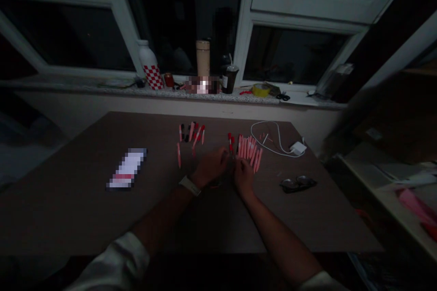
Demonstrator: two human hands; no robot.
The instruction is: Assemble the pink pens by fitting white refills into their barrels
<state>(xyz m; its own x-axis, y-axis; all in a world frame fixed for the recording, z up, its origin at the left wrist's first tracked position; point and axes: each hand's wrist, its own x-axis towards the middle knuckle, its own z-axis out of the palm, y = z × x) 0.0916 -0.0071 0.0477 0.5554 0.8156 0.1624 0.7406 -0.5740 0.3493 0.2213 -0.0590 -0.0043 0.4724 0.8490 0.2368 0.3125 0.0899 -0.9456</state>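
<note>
My left hand (210,166), with a pale band at its wrist, is closed in mid-table, fingertips pinched toward my right hand. Just beside it my right hand (243,174) is closed too. A small thing seems to sit between the two sets of fingertips, too dark and small to name. Past my right hand lies a row of pink pens (251,150), with red-and-dark pens (231,142) at its left end. Farther left is a loose group of pink, red and black pens (196,132). One pink pen (179,155) lies apart, nearer to me.
A lit phone (127,169) lies on the left of the table (164,232). On the right are glasses (297,183) and a white charger (298,148) with a looped cable. The windowsill holds a checkered bottle (150,66), a tumbler (203,58), a straw cup (229,78) and yellow tape (261,90).
</note>
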